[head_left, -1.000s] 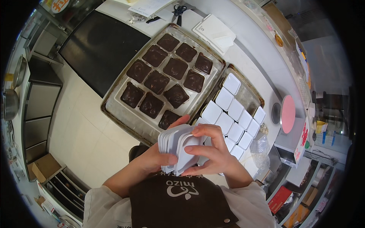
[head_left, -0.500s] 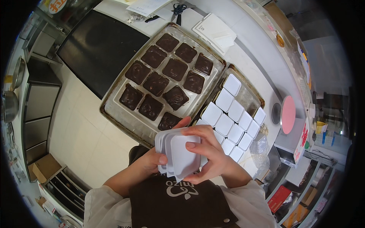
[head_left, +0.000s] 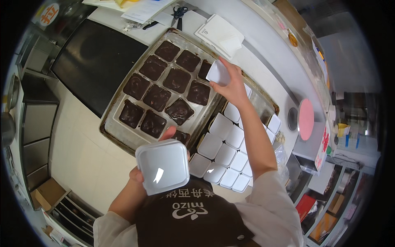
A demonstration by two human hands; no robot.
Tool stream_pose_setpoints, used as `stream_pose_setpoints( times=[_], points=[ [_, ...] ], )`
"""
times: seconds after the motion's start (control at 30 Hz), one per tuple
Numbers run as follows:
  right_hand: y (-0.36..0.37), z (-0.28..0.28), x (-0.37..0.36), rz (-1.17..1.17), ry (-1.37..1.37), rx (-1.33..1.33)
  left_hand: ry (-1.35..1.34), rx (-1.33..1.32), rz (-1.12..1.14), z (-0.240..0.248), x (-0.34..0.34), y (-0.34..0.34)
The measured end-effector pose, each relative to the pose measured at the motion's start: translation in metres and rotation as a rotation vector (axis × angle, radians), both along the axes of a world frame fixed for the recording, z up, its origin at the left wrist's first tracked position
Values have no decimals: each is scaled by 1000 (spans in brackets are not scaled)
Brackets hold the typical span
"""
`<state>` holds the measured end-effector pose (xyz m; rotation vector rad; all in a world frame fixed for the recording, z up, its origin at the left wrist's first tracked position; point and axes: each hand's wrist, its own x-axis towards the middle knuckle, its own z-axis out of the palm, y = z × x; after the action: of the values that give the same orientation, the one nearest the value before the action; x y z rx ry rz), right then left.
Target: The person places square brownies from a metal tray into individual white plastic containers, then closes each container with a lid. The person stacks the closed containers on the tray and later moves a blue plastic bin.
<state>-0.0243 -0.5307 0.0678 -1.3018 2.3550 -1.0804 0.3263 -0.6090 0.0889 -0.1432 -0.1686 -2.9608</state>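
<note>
My left hand (head_left: pixel 136 175) grips a stack of white square lids (head_left: pixel 163 165) low in front of the apron; its fingers wrap round the sides and the top lid shines. Stretched out to the far right of the metal tray (head_left: pixel 110 119), my right hand (head_left: pixel 233 85) pinches one white lid (head_left: pixel 217 73) by its edges. That lid is tilted and partly covers a chocolate-topped square (head_left: pixel 204 69); whether they touch, I cannot tell. Several other uncovered chocolate-topped squares (head_left: pixel 177 80) sit in rows on the tray. The nearest one is partly hidden behind the left hand's stack.
Right of this tray, a second tray (head_left: pixel 265 101) carries several white-lidded square boxes (head_left: pixel 226 155), some hidden by my right forearm. Beyond lie a white flat case (head_left: pixel 220 35), scissors (head_left: pixel 179 13) and papers (head_left: pixel 146 10). A pink disc (head_left: pixel 305 119) stands at right, a black board (head_left: pixel 96 61) at left.
My right hand has left the stack with one lid and moved away to the tray's far right. The stack has shifted left in my left hand and now faces up.
</note>
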Motion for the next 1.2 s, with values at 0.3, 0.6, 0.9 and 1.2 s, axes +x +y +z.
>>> stream_pose_setpoints(
  times=[0.3,0.6,0.9,1.2],
  points=[
    [-28,-69,-45,228,58,126,-146,-45,103,8,28,0],
    [-26,-89,-67,384,124,120,-175,-67,119,14,25,2],
    [2,-61,-76,401,203,402,-138,-88,104,17,26,8],
    [15,-44,-82,231,-18,307,-160,-65,34,29,16,18]
  ],
)
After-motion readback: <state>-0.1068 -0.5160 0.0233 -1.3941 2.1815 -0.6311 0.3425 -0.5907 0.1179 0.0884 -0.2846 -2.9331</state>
